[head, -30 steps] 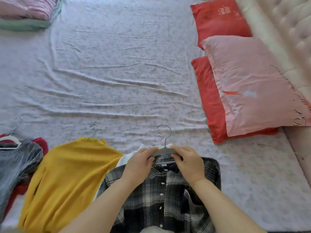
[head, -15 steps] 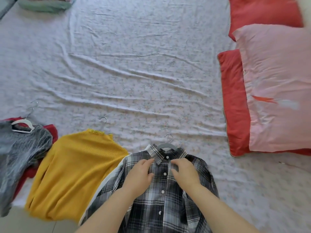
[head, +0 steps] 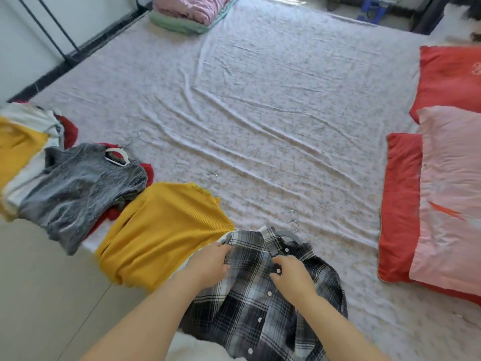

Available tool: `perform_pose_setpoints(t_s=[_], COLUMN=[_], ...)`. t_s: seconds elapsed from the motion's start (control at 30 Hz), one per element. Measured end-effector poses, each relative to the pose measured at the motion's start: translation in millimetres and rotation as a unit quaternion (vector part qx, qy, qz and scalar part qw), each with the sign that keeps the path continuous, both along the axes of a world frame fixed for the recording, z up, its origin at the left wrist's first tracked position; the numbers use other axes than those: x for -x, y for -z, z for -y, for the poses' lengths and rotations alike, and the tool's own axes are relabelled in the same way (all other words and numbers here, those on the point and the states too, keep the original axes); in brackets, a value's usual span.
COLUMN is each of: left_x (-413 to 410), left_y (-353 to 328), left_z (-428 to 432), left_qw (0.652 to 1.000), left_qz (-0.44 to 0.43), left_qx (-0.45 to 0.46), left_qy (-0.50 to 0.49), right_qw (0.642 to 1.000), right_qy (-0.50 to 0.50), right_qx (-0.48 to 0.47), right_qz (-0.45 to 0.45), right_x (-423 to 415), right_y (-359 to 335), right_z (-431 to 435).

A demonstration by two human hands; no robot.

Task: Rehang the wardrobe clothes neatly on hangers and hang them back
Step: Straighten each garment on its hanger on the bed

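Obs.: plaid shirt lies front-up on the bed, just right of the yellow sweater and touching that sweater's right edge. The grey hanger sits inside the collar, with its hook showing just beyond.

Change: 1 s ago both hands were together on the hanger's neck above the collar. At 0.5 s they had dropped to the shirt front just below it. Now they are apart. The left hand grips the shirt's shoulder on the side next to the yellow sweater. The right hand pinches the button strip beside a dark button, on the side away from it. The view has also swung; the grey sweater, left of the yellow sweater, shows more fully.

Reading: the hanger appears to be seated. Work has probably moved on to squaring the front or closing a button. The shirt is not yet hung back. The garments left of the yellow sweater also lie on the bed.
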State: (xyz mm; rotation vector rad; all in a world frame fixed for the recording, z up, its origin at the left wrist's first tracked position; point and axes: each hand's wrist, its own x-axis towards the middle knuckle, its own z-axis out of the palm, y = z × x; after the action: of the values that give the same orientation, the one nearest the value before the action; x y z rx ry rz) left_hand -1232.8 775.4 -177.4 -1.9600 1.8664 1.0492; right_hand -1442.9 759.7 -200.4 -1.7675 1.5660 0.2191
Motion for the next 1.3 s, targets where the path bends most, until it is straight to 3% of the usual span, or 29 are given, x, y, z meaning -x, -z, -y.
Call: perform_pose_setpoints(t_s=[0.3,0.87,1.3], left_x=[-136,-492,-698], left_y=[-19,-30,-26], left_z=[-68,-242,-230], left_qw=[0.990,0.950,0.923], left_qz=[0.019,0.046,0.068], left_qx=[0.043,0.029,0.036], left_qy=[-0.134,-0.308,-0.378], right_qw=[0.986,0.939,0.904], right_qy=[-0.152,-0.331,-0.419], right_qx=[0.048,0.079,0.073], right_qz=[-0.041,-0.048,-0.030], right_x=[-131,-521,-765], right_y=[-33,-42,-23], right_z=[-5,-93,-57])
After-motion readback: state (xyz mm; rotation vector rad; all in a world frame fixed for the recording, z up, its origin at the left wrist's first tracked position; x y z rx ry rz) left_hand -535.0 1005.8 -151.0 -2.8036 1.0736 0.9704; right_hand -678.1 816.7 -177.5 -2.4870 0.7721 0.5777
